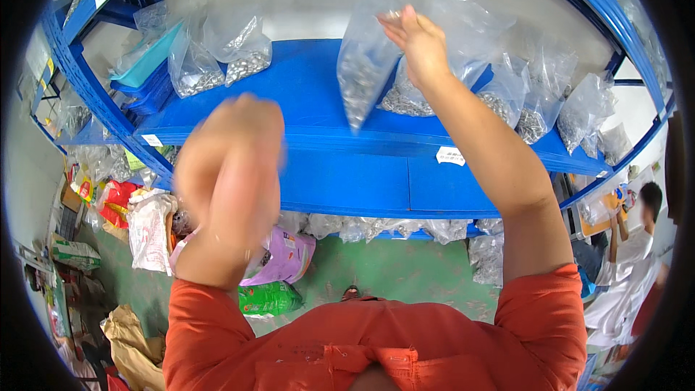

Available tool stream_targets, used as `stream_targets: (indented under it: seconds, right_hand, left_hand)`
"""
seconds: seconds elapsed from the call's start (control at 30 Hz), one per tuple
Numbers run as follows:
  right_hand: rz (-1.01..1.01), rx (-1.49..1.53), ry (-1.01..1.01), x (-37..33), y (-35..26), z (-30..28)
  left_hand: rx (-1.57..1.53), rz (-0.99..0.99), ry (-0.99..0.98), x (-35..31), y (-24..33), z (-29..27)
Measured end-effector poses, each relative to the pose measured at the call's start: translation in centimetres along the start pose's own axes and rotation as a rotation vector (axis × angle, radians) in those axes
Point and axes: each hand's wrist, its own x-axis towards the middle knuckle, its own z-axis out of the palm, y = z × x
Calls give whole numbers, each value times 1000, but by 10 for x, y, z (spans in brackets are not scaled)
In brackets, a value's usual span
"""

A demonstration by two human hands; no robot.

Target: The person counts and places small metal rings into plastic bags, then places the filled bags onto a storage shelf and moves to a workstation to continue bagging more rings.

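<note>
My right hand pinches the top of a clear plastic bag. Small silvery metal parts fill the lower part of that bag, which hangs above the front of a blue shelf. On the left, my left hand is raised in front of the shelf's edge, smeared by motion, so its fingers cannot be made out. Behind my right wrist, another clear bag of metal parts stands on the shelf. Two more bags of metal parts sit beyond my left hand.
Several bags of metal pieces line the shelf's right side. Blue and teal bins sit at its left end. Blue rack posts frame the sides. Purple and green sacks lie below on the floor. Another person is at far right.
</note>
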Motion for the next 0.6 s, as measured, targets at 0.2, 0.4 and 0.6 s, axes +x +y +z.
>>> stream_targets:
  seconds: [0.2, 0.4, 0.6]
  right_hand:
    - [-145, -359, -66, -37, 24, -31]
    - [-32, -980, -481, -102, 43, -35]
    - [-428, -1332, -550, -70, 104, -51]
  left_hand:
    - [-319, 392, -170, -27, 61, 43]
    - [-342, 520, -159, -49, 73, 73]
    - [-200, 623, -131, -76, 91, 106]
